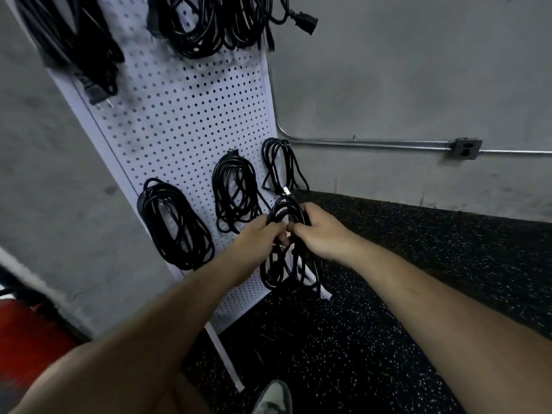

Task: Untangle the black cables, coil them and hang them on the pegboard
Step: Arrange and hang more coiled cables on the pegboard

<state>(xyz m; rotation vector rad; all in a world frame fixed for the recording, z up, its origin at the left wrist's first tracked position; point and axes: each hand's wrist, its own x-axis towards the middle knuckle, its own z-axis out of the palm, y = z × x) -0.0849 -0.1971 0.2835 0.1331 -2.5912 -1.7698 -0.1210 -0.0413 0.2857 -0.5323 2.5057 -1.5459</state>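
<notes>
Down at the bottom right corner of the pegboard [185, 115], head cam shows my left hand [254, 243] and right hand [324, 234] side by side, both gripping the top of one cable coil [279, 273]; its loops dangle in front of the board.

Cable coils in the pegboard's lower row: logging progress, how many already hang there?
3: left coil, middle coil, right coil. A fourth coil is gripped by left hand and right hand, not counted. More above are cropped.

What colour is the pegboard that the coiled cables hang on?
White pegboard, with rows of small holes; head view.
</notes>
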